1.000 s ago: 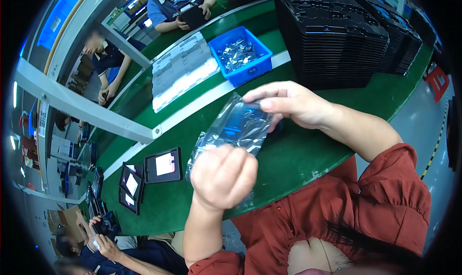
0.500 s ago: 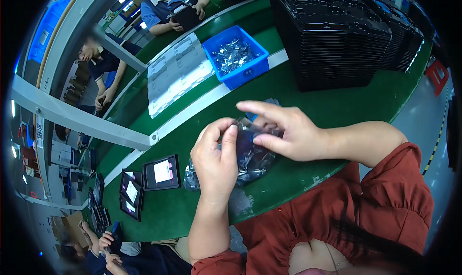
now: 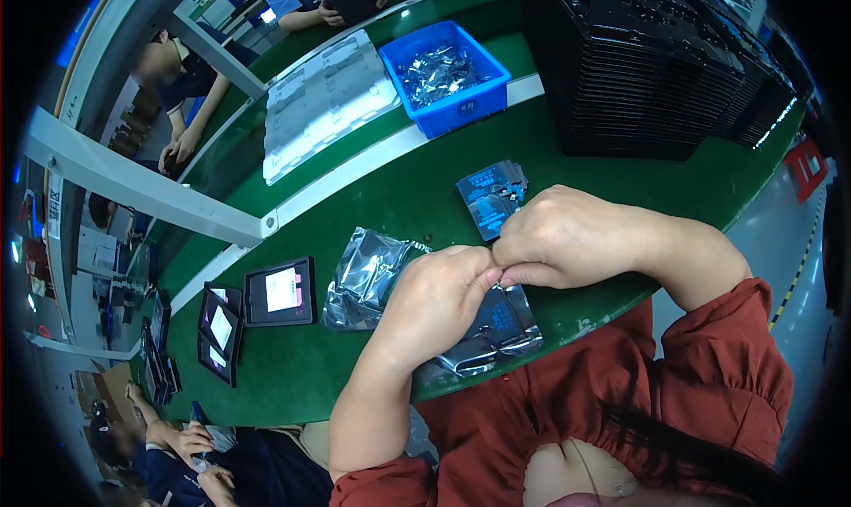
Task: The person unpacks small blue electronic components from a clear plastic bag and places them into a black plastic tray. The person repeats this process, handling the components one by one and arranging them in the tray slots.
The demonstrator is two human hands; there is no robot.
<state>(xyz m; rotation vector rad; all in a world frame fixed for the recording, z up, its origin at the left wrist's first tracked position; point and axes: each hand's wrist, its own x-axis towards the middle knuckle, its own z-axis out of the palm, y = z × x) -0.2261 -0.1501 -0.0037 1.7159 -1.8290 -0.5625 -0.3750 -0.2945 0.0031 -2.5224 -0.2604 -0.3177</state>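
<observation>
My left hand (image 3: 436, 299) and my right hand (image 3: 560, 239) meet with closed fingers at the top edge of a silvery anti-static bag (image 3: 472, 354). Both pinch that edge, thumbs side by side. Through the bag's film shows a dark flat pack with blue marks, partly hidden by my left hand. Left of my left hand lies another crumpled silvery bag (image 3: 365, 272). Just beyond my right hand sits a small pile of flat black-and-blue battery packs (image 3: 486, 197), partly covered by that hand.
A blue bin (image 3: 456, 108) of crumpled silvery pieces stands beyond a metal rail, beside a grey moulded tray (image 3: 328, 99). Tall stacks of black trays (image 3: 647, 90) rise at the far right. Black frames (image 3: 280, 292) lie left on the green table (image 3: 355, 378). Co-workers sit around.
My hands have come together and lowered onto the bag's edge, the right one closing. The battery packs and the left silvery bag now show more fully. The view has shifted slightly.
</observation>
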